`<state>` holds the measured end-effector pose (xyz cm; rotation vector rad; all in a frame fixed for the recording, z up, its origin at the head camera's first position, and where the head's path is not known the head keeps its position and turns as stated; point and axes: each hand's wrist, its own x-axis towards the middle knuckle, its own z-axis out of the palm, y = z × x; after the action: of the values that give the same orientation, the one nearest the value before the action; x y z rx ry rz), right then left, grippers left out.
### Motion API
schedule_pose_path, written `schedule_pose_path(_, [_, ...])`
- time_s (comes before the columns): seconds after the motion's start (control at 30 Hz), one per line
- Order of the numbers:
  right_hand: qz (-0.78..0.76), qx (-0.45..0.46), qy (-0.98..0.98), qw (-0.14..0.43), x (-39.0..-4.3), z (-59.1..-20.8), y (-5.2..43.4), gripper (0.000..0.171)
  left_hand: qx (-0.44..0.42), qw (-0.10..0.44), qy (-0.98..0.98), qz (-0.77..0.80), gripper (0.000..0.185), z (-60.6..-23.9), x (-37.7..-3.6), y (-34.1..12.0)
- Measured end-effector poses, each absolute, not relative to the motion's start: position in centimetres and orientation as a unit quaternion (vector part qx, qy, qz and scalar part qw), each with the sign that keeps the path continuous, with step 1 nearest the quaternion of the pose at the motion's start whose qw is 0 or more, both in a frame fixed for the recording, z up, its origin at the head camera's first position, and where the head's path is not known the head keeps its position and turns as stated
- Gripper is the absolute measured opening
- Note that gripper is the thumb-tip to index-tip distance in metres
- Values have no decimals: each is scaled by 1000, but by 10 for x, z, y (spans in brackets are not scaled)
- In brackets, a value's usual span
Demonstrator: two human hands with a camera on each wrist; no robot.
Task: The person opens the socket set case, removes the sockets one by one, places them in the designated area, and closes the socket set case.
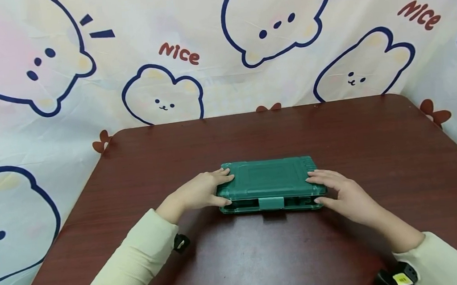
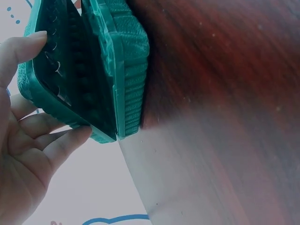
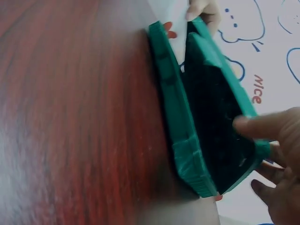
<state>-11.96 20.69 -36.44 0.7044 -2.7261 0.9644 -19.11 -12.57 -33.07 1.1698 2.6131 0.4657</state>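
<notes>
A green plastic case [image 1: 273,174] lies on the table with its lid partly raised and a gap along the front. My left hand [image 1: 201,190] grips the lid's left end, thumb at the front edge and fingers over the top. At the other end my right hand [image 1: 347,195] holds the lid likewise. In the left wrist view, the thumb [image 2: 30,47] bends over the lid's rim while fingers lie along its outside. The right wrist view has the thumb [image 3: 258,125] at the lid's inner side. A front latch [image 1: 271,203] hangs from the lid; the dark interior is mostly hidden.
The case stands on a dark reddish-brown wooden table [image 1: 237,258]. Behind it hangs a pale cloth backdrop [image 1: 210,18] with cartoon bears. Dark devices are strapped at both wrists, the right one [image 1: 398,277] bearing a yellow label.
</notes>
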Motion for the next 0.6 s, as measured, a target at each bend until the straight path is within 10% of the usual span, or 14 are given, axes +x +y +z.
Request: schedule_pose_path(0.6, [329, 337, -855, 219, -133, -377, 215, 55, 385, 98, 879, 265, 53, -342, -191, -141])
